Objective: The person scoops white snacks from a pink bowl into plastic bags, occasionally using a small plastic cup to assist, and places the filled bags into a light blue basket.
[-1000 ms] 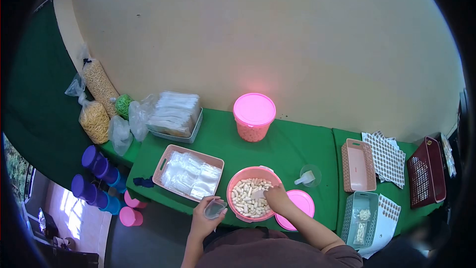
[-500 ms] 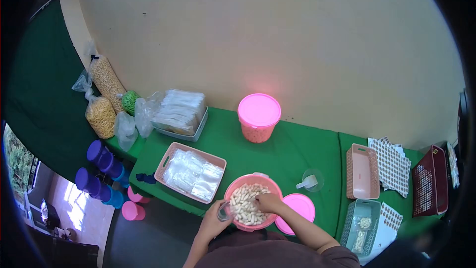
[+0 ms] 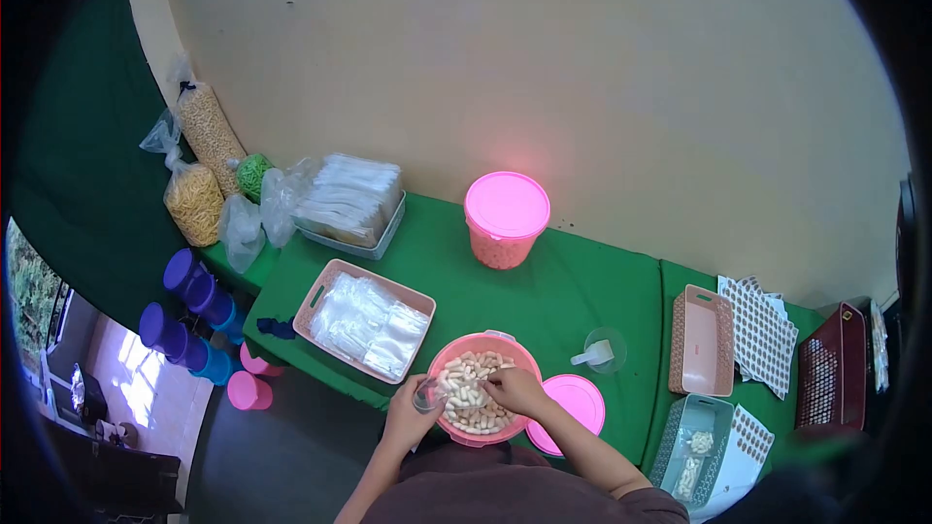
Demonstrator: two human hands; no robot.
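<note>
A pink tub [image 3: 532,354] full of pale, finger-shaped snack pieces [image 3: 473,394] is right in front of me. At its left rim my left hand [image 3: 408,419] is wrapped round a small clear plastic cup [image 3: 426,395], which tilts toward the pieces. My right hand [image 3: 515,392] reaches over the tub from the right with its fingertips pinched together, close to the cup's side of the pile. What those fingertips hold is too small to name. Partly under my right forearm lies a round pink lid [image 3: 580,409].
A peach basket of clear plastic bags [image 3: 320,330] stands left of the tub. A lidded pink tub [image 3: 505,223] is by the wall. A white scoop [image 3: 594,353] lies on a clear round lid. Baskets [image 3: 680,408] and sticker sheets [image 3: 762,340] occupy the right.
My right hand has lifted slightly from the pieces and shifted left toward the cup. The left hand keeps the cup at the rim. The whole view has shifted a little.
</note>
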